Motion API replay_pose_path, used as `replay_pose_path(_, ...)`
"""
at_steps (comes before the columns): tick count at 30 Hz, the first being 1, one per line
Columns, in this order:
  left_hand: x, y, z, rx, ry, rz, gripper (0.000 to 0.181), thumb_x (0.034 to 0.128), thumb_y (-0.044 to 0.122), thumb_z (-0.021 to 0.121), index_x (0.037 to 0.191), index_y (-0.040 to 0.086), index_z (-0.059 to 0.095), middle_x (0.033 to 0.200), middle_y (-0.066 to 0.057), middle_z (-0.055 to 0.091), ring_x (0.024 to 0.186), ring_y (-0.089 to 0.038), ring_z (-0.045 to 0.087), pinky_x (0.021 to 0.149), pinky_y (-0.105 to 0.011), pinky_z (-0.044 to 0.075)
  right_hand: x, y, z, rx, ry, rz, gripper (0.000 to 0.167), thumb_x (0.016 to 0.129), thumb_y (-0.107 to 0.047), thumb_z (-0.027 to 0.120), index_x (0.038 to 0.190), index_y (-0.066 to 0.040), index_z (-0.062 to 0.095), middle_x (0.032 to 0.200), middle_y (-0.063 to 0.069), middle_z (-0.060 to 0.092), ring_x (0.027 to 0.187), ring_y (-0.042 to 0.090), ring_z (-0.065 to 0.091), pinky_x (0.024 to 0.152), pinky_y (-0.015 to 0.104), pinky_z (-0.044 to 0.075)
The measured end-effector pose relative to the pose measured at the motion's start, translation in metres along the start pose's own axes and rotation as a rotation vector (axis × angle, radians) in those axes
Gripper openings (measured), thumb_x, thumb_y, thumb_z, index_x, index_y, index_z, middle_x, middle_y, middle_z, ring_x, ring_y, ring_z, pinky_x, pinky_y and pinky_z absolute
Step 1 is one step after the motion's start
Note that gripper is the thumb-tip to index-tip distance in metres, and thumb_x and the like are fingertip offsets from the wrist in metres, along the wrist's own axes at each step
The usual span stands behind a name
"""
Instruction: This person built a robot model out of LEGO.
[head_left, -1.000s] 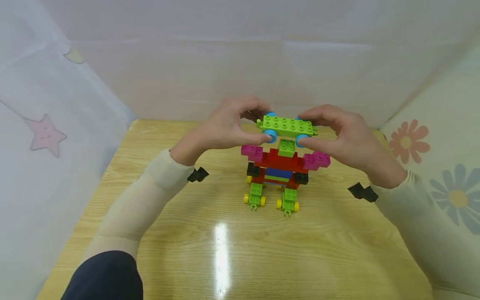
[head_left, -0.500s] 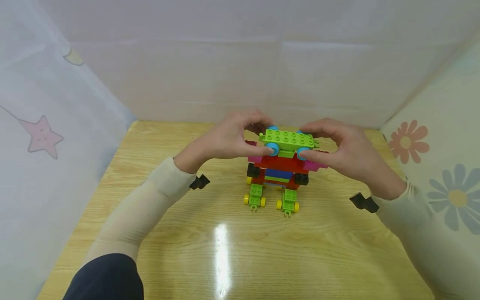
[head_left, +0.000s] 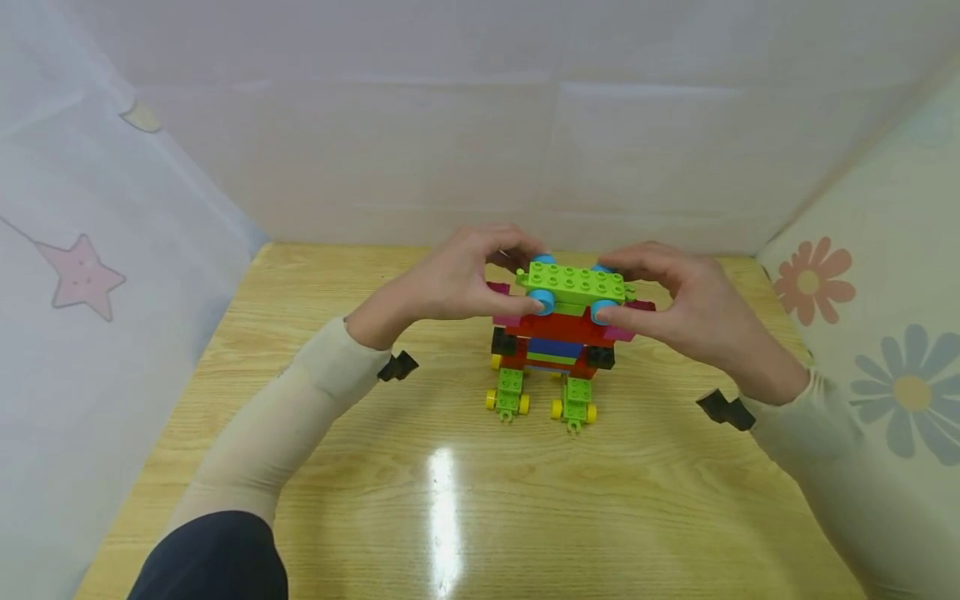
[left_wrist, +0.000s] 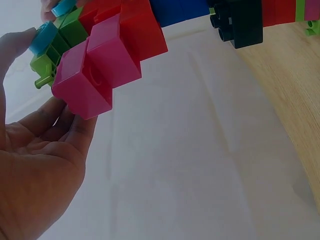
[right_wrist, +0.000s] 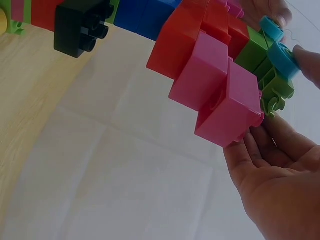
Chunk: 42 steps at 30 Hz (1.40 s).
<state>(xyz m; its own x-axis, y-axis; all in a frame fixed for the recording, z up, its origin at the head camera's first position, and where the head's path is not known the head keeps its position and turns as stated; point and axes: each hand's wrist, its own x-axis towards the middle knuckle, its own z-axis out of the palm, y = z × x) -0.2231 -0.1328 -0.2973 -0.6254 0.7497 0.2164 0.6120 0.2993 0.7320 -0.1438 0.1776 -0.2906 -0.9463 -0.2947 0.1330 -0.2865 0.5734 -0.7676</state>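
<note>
A lime green toy wheel base (head_left: 573, 283) with blue wheels lies across the top of a brick figure (head_left: 562, 329). My left hand (head_left: 468, 275) pinches its left end, the thumb against the near blue wheel (head_left: 542, 302). At the other end my right hand (head_left: 678, 296) grips it the same way. Under the base, a green brick (right_wrist: 252, 47) joins it to the red bricks in the right wrist view. Pink bricks (left_wrist: 95, 70) stick out at the figure's side beside my left hand. Green feet with yellow wheels (head_left: 577, 402) stand on the table.
The wooden table (head_left: 360, 500) carries the figure near its back edge. A pale cloth wall (head_left: 420, 150) rises behind it, with printed cloth (head_left: 900, 275) on the right and a star-printed cloth (head_left: 67, 350) on the left.
Both hands have lowered the green wheel base toward me, from above the figure down onto its top green brick. Over the last half second it has hardly moved.
</note>
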Motion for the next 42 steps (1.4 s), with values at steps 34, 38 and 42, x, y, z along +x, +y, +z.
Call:
replay_pose_path(34, -0.002, -0.025, -0.018, -0.008, 0.101, -0.096, 0.057, 0.0928, 0.025, 0.091, 0.142, 0.005, 0.071, 0.134, -0.009, 0.075, 0.123, -0.025, 0.07, 0.115, -0.042, 0.06, 0.05, -0.003, 0.005, 0.022, -0.077, 0.021, 0.059, 0.096, -0.037, 0.092, 0.15, -0.024, 0.071, 0.149, -0.005, 0.07, 0.141, 0.024, 0.065, 0.124, 0.058, 0.048)
replay_pose_path(38, 0.0, -0.034, -0.026, -0.036, 0.135, -0.133, 0.056, 0.0936, 0.025, 0.09, 0.143, 0.005, 0.071, 0.136, -0.01, 0.075, 0.126, -0.024, 0.069, 0.116, -0.041, 0.059, 0.068, -0.002, 0.008, 0.026, -0.091, 0.018, 0.061, 0.097, -0.04, 0.09, 0.151, -0.024, 0.07, 0.151, -0.005, 0.069, 0.144, 0.024, 0.063, 0.121, 0.057, 0.052)
replay_pose_path(42, 0.002, -0.044, -0.034, -0.05, 0.167, -0.166, 0.056, 0.0942, 0.025, 0.09, 0.143, 0.004, 0.07, 0.137, -0.01, 0.073, 0.128, -0.025, 0.069, 0.118, -0.043, 0.058, 0.085, 0.001, 0.012, 0.036, -0.1, 0.008, 0.062, 0.098, -0.042, 0.089, 0.153, -0.022, 0.069, 0.153, -0.003, 0.067, 0.147, 0.025, 0.062, 0.12, 0.055, 0.054)
